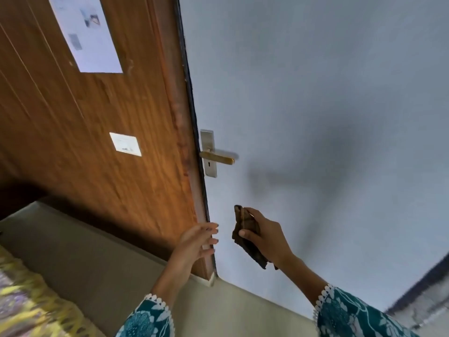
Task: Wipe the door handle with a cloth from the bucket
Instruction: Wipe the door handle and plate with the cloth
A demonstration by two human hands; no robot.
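Observation:
A brass lever door handle [217, 157] on a silver plate with a keyhole sticks out from the edge of the open wooden door [97, 147], in front of the pale wall. Below it, my right hand [264, 235] is shut on a folded dark brown cloth [245, 233], held upright and apart from the handle. My left hand [198, 239] is open, fingers spread, at the door's edge lower down. No bucket is in view.
A large paper sheet [87, 32] and a small white label [125, 144] are stuck on the door. The pale wall [315, 93] fills the right side. A beige floor [73, 251] and a patterned yellow-green mat [21, 300] lie at the lower left.

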